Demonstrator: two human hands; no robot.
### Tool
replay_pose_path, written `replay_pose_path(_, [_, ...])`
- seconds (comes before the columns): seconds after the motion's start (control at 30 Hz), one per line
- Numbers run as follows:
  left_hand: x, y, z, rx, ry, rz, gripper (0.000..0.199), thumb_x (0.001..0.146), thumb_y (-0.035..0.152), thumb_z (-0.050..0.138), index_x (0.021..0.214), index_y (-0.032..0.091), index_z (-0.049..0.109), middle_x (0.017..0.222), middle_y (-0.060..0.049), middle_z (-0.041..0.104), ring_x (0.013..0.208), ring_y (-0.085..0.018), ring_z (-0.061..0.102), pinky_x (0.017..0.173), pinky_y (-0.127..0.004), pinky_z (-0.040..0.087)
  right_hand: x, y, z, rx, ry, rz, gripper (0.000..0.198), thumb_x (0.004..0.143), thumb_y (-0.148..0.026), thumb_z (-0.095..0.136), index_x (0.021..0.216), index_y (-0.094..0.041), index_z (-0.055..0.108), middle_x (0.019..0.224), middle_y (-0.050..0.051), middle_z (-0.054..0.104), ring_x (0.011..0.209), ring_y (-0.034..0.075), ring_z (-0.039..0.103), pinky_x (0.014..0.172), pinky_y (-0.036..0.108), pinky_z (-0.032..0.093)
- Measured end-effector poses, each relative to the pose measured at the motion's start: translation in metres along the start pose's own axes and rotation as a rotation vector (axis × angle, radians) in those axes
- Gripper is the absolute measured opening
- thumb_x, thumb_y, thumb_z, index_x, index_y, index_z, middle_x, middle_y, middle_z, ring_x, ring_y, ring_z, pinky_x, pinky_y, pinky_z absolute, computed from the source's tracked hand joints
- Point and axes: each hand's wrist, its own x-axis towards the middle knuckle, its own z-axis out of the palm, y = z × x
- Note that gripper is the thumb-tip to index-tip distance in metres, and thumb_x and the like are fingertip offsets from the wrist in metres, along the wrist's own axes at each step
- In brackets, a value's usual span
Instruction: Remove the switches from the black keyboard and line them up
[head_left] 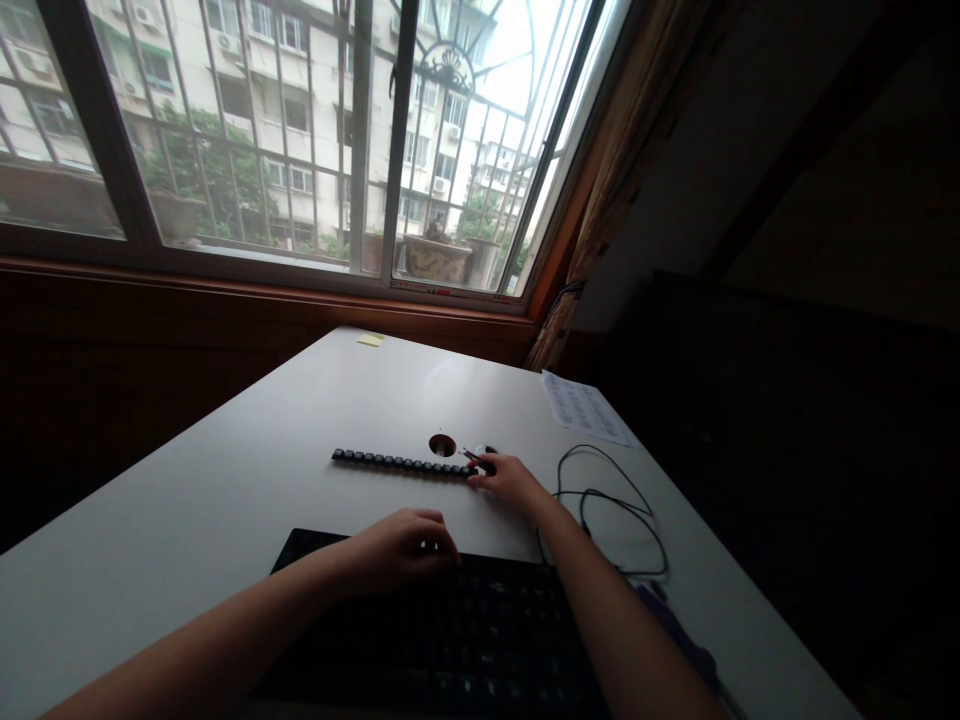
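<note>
A black keyboard (480,640) lies in front of me at the near side of the table. My left hand (409,545) rests over its upper edge, fingers bent downward with small gaps between them and nothing visible in them. Beyond the keyboard, a line of black keycaps (397,461) runs across the white table. At the right end of that line is my right hand (506,480), its fingertips touching the last keycaps. A thin dark tool (471,455) with a pale tip sticks out from its fingers; its exact kind is too small to tell.
A round cable hole (442,446) is just behind the keycaps. A loose black cable (600,495) loops on the right. Printed paper (585,408) lies at the far right edge, a yellow note (370,340) at the far corner. A purple item (679,635) sits beside my right forearm.
</note>
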Motion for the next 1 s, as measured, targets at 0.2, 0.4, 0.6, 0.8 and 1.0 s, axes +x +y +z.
replay_pose_path(0.2, [0.0,-0.002,0.0,0.002,-0.009,0.005,0.017,0.093,0.022,0.06,0.102,0.019,0.074,0.095,-0.005,0.065,0.079,-0.015,0.064,0.072,-0.024,0.049,0.002,0.005,0.003,0.002,0.004,0.008,0.03,0.074,-0.035,0.072,0.101,-0.023,0.077,0.081,0.002,0.07,0.075,0.018,0.062,0.068,0.026,0.043])
replay_pose_path(0.4, [-0.001,-0.004,0.001,0.008,-0.005,0.017,0.017,0.093,0.023,0.059,0.102,0.02,0.074,0.095,-0.005,0.065,0.079,-0.015,0.063,0.073,-0.024,0.049,0.003,0.006,0.003,0.012,0.008,0.014,0.03,0.074,-0.035,0.073,0.101,-0.023,0.077,0.08,0.001,0.07,0.073,0.018,0.062,0.068,0.027,0.043])
replay_pose_path(0.6, [-0.001,-0.005,0.001,0.006,-0.015,0.0,0.018,0.093,0.025,0.059,0.103,0.02,0.074,0.096,-0.005,0.065,0.079,-0.016,0.063,0.072,-0.024,0.049,0.002,0.006,0.003,0.039,0.006,0.005,0.032,0.073,-0.036,0.074,0.102,-0.023,0.077,0.08,0.002,0.071,0.073,0.018,0.062,0.068,0.027,0.044])
replay_pose_path(0.8, [-0.001,-0.004,0.001,0.005,-0.01,0.002,0.018,0.093,0.022,0.059,0.103,0.02,0.074,0.097,-0.005,0.065,0.081,-0.016,0.064,0.074,-0.024,0.05,0.0,0.006,0.001,0.085,0.021,-0.024,0.042,0.071,-0.041,0.076,0.109,-0.023,0.074,0.09,0.004,0.073,0.08,0.021,0.065,0.076,0.031,0.048])
replay_pose_path(1.0, [-0.001,-0.001,-0.001,-0.003,-0.022,-0.014,0.018,0.093,0.022,0.059,0.103,0.021,0.074,0.097,-0.005,0.065,0.08,-0.016,0.063,0.072,-0.023,0.05,-0.015,-0.002,-0.013,0.172,0.109,-0.061,0.038,0.088,-0.053,0.057,0.101,-0.021,0.069,0.081,0.003,0.07,0.073,0.019,0.063,0.072,0.03,0.048])
